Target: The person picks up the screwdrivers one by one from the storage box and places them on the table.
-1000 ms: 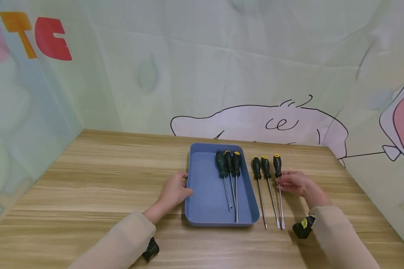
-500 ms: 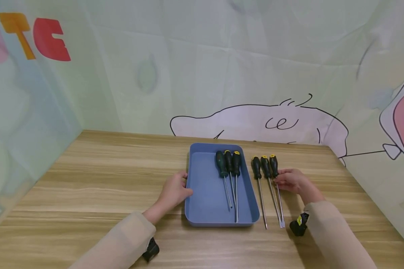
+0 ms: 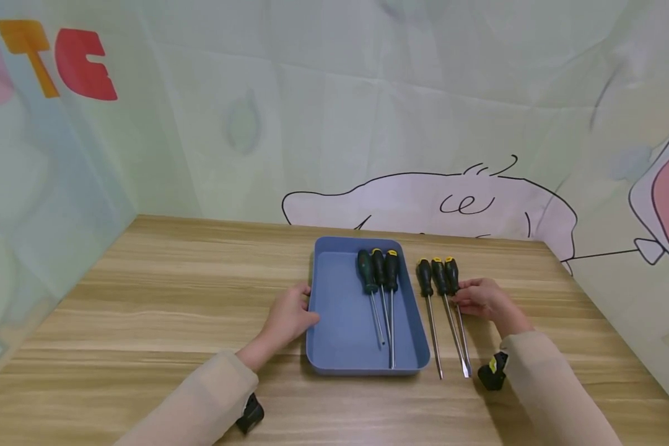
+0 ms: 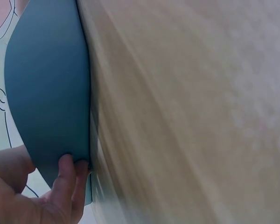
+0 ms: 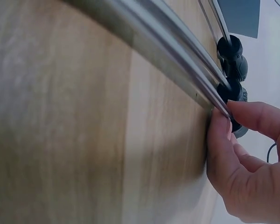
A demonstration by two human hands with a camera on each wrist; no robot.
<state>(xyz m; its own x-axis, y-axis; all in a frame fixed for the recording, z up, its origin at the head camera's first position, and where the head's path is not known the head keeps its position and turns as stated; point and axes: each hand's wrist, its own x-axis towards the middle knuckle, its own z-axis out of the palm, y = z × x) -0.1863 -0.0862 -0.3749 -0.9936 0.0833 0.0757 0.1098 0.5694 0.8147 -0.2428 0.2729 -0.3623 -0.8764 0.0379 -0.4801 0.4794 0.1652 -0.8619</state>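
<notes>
My left hand [image 3: 291, 314] grips the left wall of a blue-grey tray [image 3: 334, 367], thumb over the rim and fingertips against the outside in the left wrist view. Inside the tray's right half lie three dark-handled screwdrivers [image 3: 391, 271], two with yellow ends. To the right of the tray, my right hand [image 3: 482, 300] pinches the rightmost screwdriver [image 3: 452, 271] between thumb and finger, where shaft meets handle. Its handle lies right beside that of the middle screwdriver [image 3: 439, 275], and their tips overlap. Another screwdriver [image 3: 425, 277] lies nearer the tray, shaft toward me.
The wood-grain table [image 3: 201, 279] ends at a printed cloth backdrop [image 3: 334, 124] behind and at both sides. A black wrist device [image 3: 249, 414] is on my left wrist, another device [image 3: 493, 371] on my right.
My right hand has moved slightly left with the rightmost screwdriver, bringing it up beside the middle one. The left hand and the tray have stayed in place.
</notes>
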